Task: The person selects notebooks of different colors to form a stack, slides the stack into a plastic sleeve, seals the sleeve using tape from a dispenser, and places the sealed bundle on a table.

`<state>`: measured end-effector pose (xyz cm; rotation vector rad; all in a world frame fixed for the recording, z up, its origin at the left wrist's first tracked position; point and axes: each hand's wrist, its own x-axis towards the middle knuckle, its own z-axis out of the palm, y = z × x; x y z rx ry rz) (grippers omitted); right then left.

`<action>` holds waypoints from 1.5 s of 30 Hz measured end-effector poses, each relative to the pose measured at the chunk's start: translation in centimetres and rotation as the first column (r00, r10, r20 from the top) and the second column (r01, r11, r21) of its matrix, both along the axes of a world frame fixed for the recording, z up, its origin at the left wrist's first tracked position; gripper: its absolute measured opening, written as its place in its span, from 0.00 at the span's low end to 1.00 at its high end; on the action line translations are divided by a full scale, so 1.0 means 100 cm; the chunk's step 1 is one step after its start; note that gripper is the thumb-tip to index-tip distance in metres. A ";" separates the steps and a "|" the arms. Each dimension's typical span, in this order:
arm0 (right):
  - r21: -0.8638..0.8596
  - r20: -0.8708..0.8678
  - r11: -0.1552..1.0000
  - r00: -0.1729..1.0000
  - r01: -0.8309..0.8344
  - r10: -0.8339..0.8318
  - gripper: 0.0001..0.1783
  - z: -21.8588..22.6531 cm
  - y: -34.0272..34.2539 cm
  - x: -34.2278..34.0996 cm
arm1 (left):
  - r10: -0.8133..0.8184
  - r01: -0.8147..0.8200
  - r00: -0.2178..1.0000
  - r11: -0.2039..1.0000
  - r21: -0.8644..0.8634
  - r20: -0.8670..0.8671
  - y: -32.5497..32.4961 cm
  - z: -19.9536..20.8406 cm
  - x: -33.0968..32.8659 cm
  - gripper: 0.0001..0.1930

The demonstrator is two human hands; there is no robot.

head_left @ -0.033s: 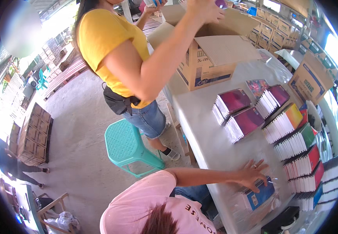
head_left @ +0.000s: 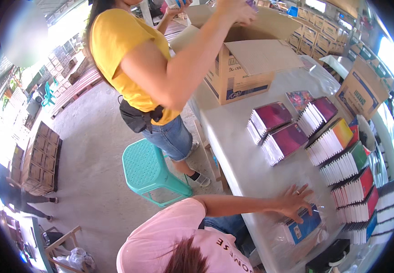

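Neither of my hands is in view. A person in a pink shirt sits below me and lays one hand on a blue notebook pack in clear plastic wrap on the white table. A person in a yellow shirt stands at the table's far end with one hand over an open cardboard box. Magenta notebook stacks lie mid-table. A row of several coloured notebook stacks runs along the right side.
A teal plastic stool stands on the concrete floor beside the table. A second cardboard box sits at the table's far right. Stacked crates stand at the left. A black object lies at the table's near edge.
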<state>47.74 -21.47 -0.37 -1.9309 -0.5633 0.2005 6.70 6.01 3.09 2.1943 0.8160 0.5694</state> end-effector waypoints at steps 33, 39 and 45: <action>-0.324 -0.049 0.482 0.523 -0.814 0.851 0.09 0.098 0.207 -0.220 | 0.005 -0.006 0.994 1.000 -0.004 -0.110 0.008 0.010 0.002 0.28; -0.553 -0.113 0.348 0.482 -0.757 0.869 0.10 0.087 0.238 -0.221 | 0.247 -0.126 0.950 0.863 0.489 -0.191 -0.033 -0.014 0.002 0.28; -0.673 -0.145 0.217 0.414 -0.707 0.899 0.19 0.104 0.244 -0.214 | 0.290 -0.169 0.937 0.865 0.473 -0.197 -0.056 -0.030 0.011 0.29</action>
